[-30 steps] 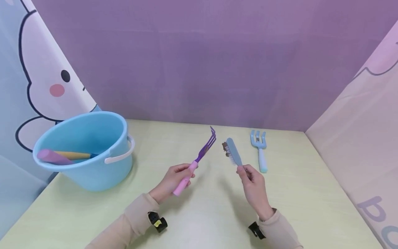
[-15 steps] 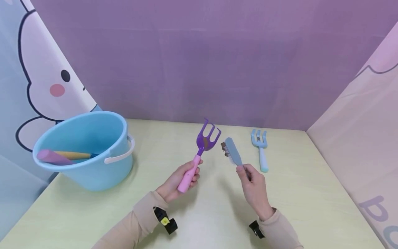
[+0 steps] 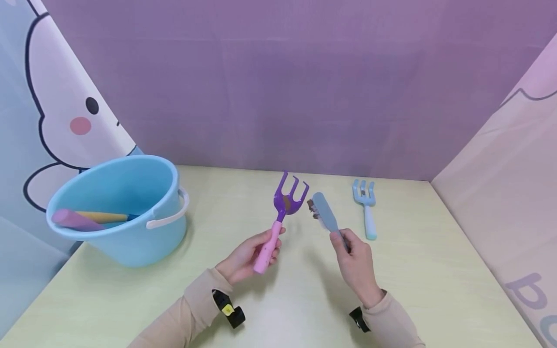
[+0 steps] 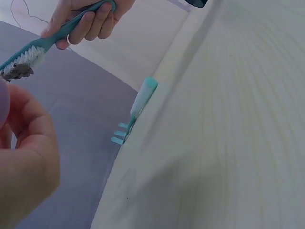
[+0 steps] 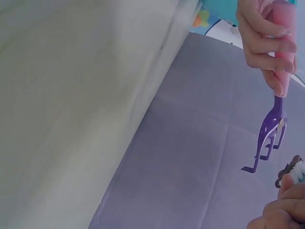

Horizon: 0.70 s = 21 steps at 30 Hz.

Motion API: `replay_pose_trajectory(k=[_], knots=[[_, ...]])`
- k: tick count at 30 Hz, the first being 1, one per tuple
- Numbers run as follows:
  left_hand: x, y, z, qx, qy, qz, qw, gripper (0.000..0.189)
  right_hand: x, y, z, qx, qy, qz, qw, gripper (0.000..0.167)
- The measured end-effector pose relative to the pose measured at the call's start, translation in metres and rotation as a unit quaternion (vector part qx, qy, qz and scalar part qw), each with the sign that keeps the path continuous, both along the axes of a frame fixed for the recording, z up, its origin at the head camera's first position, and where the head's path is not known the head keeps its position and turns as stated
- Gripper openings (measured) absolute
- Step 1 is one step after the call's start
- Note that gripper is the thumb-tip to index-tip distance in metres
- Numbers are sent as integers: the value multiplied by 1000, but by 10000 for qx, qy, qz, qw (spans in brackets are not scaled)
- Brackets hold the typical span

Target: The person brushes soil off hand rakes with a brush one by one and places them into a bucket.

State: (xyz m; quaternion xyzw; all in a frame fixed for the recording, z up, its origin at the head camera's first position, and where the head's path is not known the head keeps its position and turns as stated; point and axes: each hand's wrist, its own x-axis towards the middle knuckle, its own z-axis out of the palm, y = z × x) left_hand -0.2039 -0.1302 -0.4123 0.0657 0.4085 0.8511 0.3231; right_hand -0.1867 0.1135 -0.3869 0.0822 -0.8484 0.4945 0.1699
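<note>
My left hand (image 3: 250, 255) grips the pink handle of a purple three-pronged hand rake (image 3: 287, 202), held above the table with its prongs pointing away. A brown smear marks the middle of its head. In my right hand (image 3: 357, 263) is a blue-grey brush (image 3: 325, 212), pinched by its handle. White bristles face left toward the rake, and brown dirt clings to their tip; the left wrist view shows this brush (image 4: 28, 56) closely. A small gap separates bristles and rake. In the right wrist view the rake (image 5: 274, 121) appears side-on, its prongs bent at the ends.
On the pale green table (image 3: 417, 270) a light blue hand fork (image 3: 367, 212) lies right of the brush. At the left stands a blue bucket (image 3: 169, 241) with a white handle, holding tools with pink and yellow handles. Purple cloth (image 3: 278, 87) hangs behind the table.
The left hand has turned the rake from edge-on to showing its broad face, shifting slightly right, then dipping a little. The right hand and brush have barely moved.
</note>
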Motion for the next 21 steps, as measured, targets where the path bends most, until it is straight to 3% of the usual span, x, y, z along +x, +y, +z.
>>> replay_pose_trajectory(k=[4, 8, 14, 21], knots=[[0, 0, -2, -188, -15, 24, 9998, 32, -1, -1, -6, 222, 371, 73, 9990, 12], [0, 3, -3, -668, 99, 75, 9977, 42, -2, -6, -9, 745, 1099, 32, 9911, 9], [2, 10, 0, -804, 135, 74, 9966, 52, -7, -13, -17, 1624, 2173, -220, 9623, 13], [4, 9, 6, -291, 214, 116, 9993, 38, -10, -16, -20, 2021, 2996, -292, 9320, 45]])
